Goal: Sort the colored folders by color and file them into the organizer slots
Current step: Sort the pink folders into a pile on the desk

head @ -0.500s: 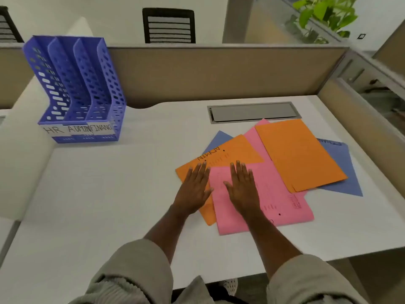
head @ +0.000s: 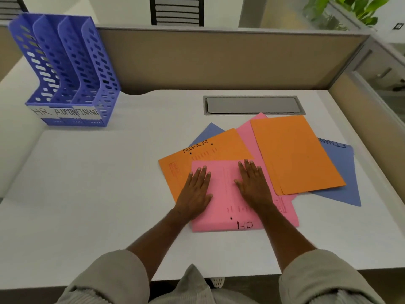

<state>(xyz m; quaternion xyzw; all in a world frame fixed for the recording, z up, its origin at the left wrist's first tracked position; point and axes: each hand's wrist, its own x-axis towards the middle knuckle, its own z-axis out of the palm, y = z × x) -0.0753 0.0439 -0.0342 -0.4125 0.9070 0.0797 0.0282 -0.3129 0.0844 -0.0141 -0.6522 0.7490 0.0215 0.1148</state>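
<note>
- Head view, bottom of the frame: two forearms in pushed-up grey-beige sleeves [head: 105, 279] reach up from the lower edge over the white worktop [head: 87, 205].
- Left hand [head: 195, 192] lies flat, fingers straight and close together, palm down on the left edge of a pink paper folder marked "HR" [head: 223, 200]; it grips nothing.
- Right hand [head: 254, 185] lies flat the same way on the right part of that pink folder, fingers straight, holding nothing.
- Pink "HR" folder sits at centre frame, on top of the pile, its label at its near edge.
- Under it, to the left and above, an orange paper folder marked "ADMIN" [head: 210, 148] shows.
- A second pink folder [head: 247, 132] lies beneath, showing between the two orange ones and at the lower right of the pile.
- Right of centre, a plain orange folder [head: 293, 154] lies tilted over the pile.
- Blue folder [head: 339, 172] with partly hidden lettering sticks out at the right; another blue corner [head: 208, 132] peeks out behind the "ADMIN" folder.
- Grey recessed cable hatch [head: 252, 105] sits just above the pile.
- Upper left: a blue perforated plastic organizer [head: 72, 69] with three slots labelled "HR", "ADMIN" and "FINANC", well apart from the folders.
- Behind: a beige partition wall [head: 219, 58].
</note>
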